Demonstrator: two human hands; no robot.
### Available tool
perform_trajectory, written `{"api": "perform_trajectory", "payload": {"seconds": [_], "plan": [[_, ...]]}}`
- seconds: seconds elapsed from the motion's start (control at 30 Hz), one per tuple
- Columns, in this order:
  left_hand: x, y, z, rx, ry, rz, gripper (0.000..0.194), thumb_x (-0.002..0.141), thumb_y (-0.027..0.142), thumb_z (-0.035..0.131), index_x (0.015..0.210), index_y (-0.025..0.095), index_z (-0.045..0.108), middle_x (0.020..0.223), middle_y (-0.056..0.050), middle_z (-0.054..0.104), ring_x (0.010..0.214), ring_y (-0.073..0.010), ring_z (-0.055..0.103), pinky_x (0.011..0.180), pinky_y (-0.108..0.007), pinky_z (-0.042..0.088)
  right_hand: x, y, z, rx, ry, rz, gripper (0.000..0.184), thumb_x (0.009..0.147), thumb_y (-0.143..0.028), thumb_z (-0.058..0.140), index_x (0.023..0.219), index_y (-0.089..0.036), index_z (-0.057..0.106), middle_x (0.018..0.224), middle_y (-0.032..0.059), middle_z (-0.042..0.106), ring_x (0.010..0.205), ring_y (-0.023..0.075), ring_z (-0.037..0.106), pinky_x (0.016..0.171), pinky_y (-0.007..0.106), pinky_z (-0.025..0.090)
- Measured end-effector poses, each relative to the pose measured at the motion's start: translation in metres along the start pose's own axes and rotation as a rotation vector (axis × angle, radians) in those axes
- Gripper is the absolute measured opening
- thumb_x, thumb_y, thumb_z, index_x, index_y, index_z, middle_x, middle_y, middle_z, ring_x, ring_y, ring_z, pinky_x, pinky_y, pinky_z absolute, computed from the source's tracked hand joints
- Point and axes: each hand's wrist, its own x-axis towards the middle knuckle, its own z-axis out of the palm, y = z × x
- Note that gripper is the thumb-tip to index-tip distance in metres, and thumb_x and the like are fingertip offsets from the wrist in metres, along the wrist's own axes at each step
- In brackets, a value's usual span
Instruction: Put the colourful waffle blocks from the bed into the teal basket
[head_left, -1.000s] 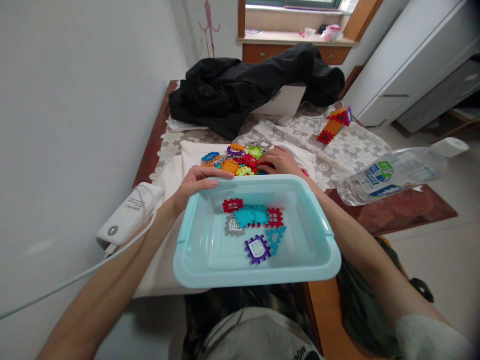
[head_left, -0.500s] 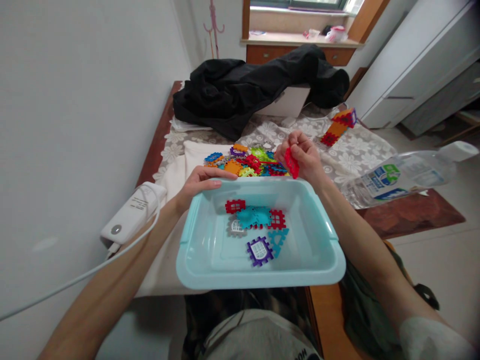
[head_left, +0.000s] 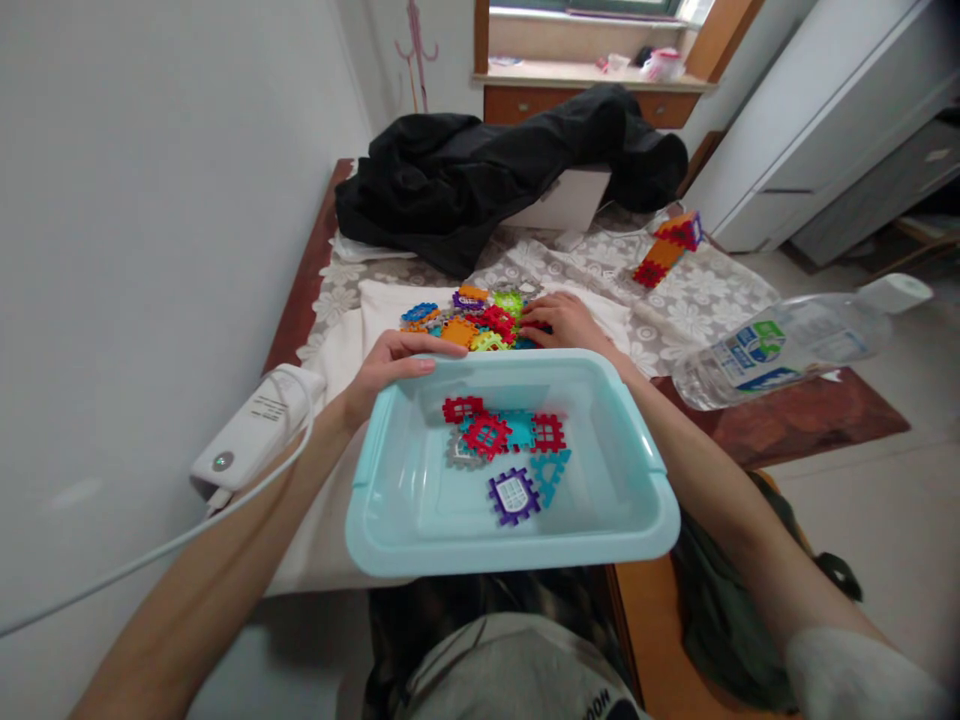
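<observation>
A light blue plastic bin point(head_left: 637, 440) rests on my lap against the table edge. Several interlocking toy tiles lie in it, among them a red square tile point(head_left: 487, 435), a purple one point(head_left: 514, 495) and a teal triangle point(head_left: 553, 475). My left hand point(head_left: 390, 365) grips the bin's far left rim, fingers curled over it. Beyond the bin, a pile of colourful tiles point(head_left: 469, 320) lies on a white cloth. My right hand point(head_left: 561, 320) lies on the right side of that pile, fingers stretched out over the tiles.
A black jacket point(head_left: 487, 170) covers the table's far end. A small built tile tower point(head_left: 669, 245) stands far right on the lace cloth. A water bottle point(head_left: 795, 345) lies at the right. A white power adapter point(head_left: 255, 425) with cable sits left, by the wall.
My right hand held a red tile up over the bin's far right corner half a second ago. That tile now lies in the bin, and the hand is back on the pile.
</observation>
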Motion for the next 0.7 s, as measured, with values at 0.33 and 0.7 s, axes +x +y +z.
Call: {"api": "perform_trajectory", "payload": {"seconds": [0.33,0.7], "plan": [[-0.001,0.002,0.002,-0.024,-0.014,-0.008,0.030,0.074,0.029,0.088,0.102,0.018,0.093,0.099,-0.011,0.088,0.075,-0.0185,0.078,0.065,-0.021,0.058,0.004,-0.025,-0.015,0.667,0.477,0.224,0.041,0.095,-0.067,0.077,0.094,-0.027,0.082,0.081,0.0018,0.070,0.074,0.0205,0.062,0.073,0.037,0.054],[-0.002,-0.003,0.000,-0.040,-0.005,-0.009,0.028,0.077,0.028,0.088,0.104,0.018,0.093,0.097,-0.010,0.088,0.080,-0.0200,0.080,0.072,-0.022,0.060,-0.002,-0.043,-0.031,0.989,0.084,0.088,0.067,0.096,-0.088,0.057,0.096,-0.026,0.082,0.106,0.0096,0.081,0.103,0.0291,0.076,0.099,0.047,0.061]]}}
